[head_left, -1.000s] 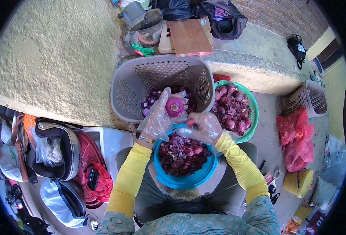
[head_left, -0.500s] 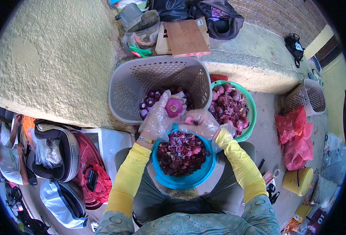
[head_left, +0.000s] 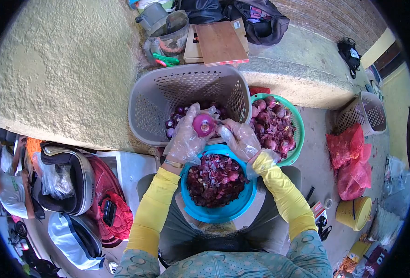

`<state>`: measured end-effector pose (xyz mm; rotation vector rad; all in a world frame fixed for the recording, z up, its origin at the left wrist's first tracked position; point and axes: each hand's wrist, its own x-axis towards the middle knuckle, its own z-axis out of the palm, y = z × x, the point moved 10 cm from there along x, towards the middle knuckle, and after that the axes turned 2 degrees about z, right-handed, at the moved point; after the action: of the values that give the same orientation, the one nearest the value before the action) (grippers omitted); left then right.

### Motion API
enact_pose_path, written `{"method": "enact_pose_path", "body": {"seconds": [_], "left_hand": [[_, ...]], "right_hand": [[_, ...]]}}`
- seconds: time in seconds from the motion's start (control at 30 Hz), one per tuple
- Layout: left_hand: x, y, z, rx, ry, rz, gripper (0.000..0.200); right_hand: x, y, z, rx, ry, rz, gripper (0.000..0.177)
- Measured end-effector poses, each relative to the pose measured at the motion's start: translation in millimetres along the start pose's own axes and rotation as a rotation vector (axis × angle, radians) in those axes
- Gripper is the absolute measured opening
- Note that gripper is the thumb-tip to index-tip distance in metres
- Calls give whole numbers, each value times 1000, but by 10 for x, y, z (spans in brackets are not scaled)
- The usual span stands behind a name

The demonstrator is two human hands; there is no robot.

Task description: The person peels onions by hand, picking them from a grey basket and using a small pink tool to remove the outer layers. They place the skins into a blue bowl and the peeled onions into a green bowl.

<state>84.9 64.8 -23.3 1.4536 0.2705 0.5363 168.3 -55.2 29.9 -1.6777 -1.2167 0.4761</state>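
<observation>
Fingers (head_left: 192,113) of the left hand (head_left: 185,139) cup a purple onion (head_left: 204,125) near the grey basket (head_left: 144,95) — likely to steady it — beside the narrowly set fingers (head_left: 227,133) of the right hand (head_left: 243,140), their grip unclear.

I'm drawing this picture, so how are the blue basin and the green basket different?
The blue basin sits between the person's legs; the green basket is off to the right. The blue basin holds mostly loose skins; the green basket shows many whole onions among skins. Both are round, with purple-red contents.
</observation>
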Motion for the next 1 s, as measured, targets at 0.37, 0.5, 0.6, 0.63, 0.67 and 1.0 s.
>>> {"method": "enact_pose_path", "body": {"seconds": [0.37, 0.5, 0.6, 0.63, 0.67, 1.0], "left_hand": [[63, -225, 119, -301, 49, -139, 50], [83, -209, 67, -93, 38, -27, 49], [53, -144, 148, -431, 56, -199, 43], [-9, -220, 262, -799, 99, -416, 43], [-24, -179, 281, -798, 98, -416, 43], [17, 48, 191, -43, 34, -75, 52]], "right_hand": [[58, 70, -161, -447, 102, 209, 63], [43, 26, -214, -540, 154, 137, 62], [42, -14, -216, -540, 177, 69, 62], [47, -22, -204, -532, 172, 60, 61], [51, -30, -196, -524, 168, 52, 61], [55, -98, -202, -563, 128, 42, 59]]}}
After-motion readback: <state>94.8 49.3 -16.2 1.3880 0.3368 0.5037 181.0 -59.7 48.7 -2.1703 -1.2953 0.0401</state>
